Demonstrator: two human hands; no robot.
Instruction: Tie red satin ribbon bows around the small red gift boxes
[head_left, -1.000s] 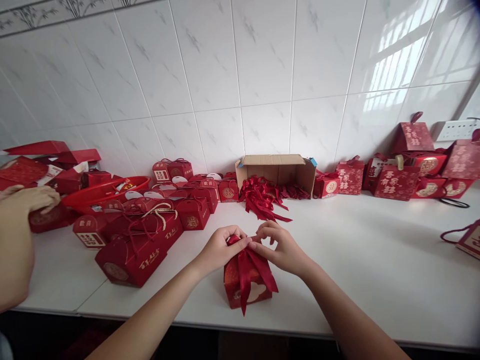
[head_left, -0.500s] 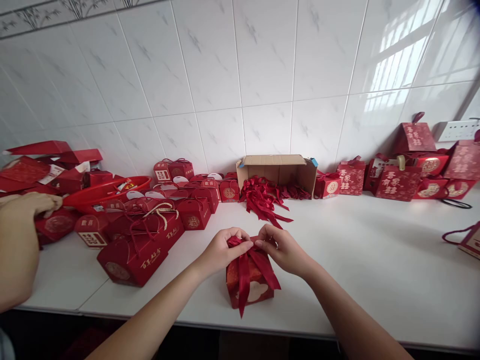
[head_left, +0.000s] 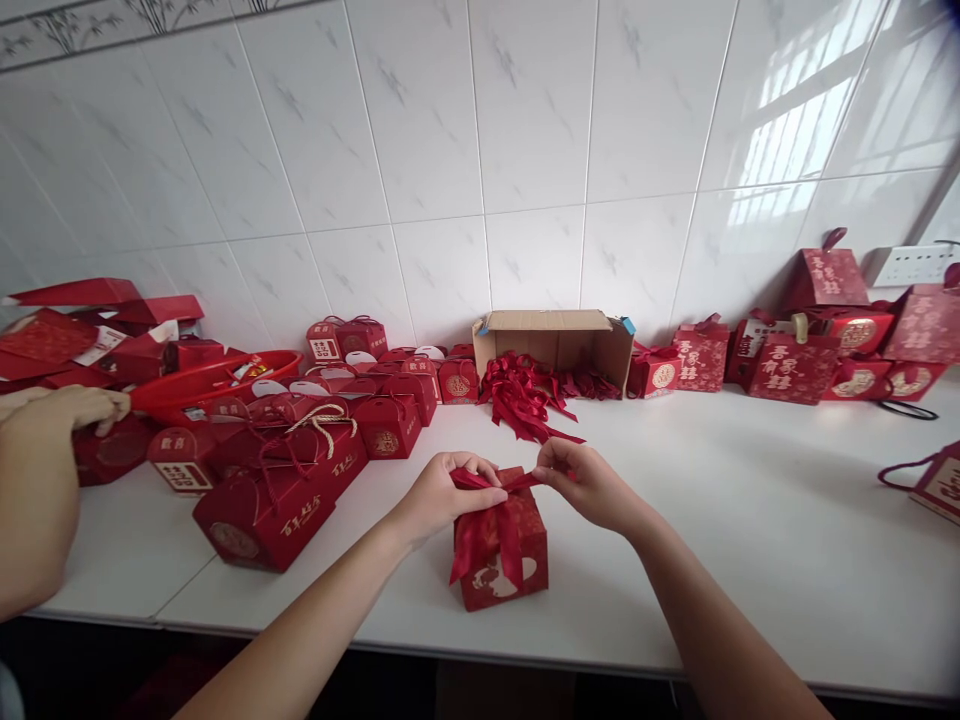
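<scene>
Hard to make out under the fingers: the knot of the dark red satin ribbon (head_left: 491, 530), covered where both hands meet it. Largely hidden too: the top of the small red cardboard gift box (head_left: 517, 570) with a pale cut-out pattern on its front, masked by ribbon loops and by tails hanging down the front face. Cut off by the left frame edge: a co-worker's forearm, with that other person's hand (head_left: 71, 408) laid on the nearest box of the heap of red handled boxes (head_left: 285, 480); grip there not clear. Cut off at the right edge: a red box with a cord handle (head_left: 937, 480). Gift box upright on the white tabletop (head_left: 750, 540), near its front edge, directly below and between the two hands. Closed, the left hand (head_left: 442, 492), fingers curled down over the ribbon at the box's top left. Narrowed to a pinch, the right hand (head_left: 592, 485), thumb and forefinger clamping one ribbon end just above the box's top right corner, a strand stretched across between the two hands. Farther back, against the white tiled wall (head_left: 525, 150): an open brown cardboard carton (head_left: 559, 338) on its side, a tangle of loose red ribbons (head_left: 525, 395) spilling from its mouth, well apart from the hands. At the right rear, more red printed gift boxes (head_left: 795, 365) in a loose row.
</scene>
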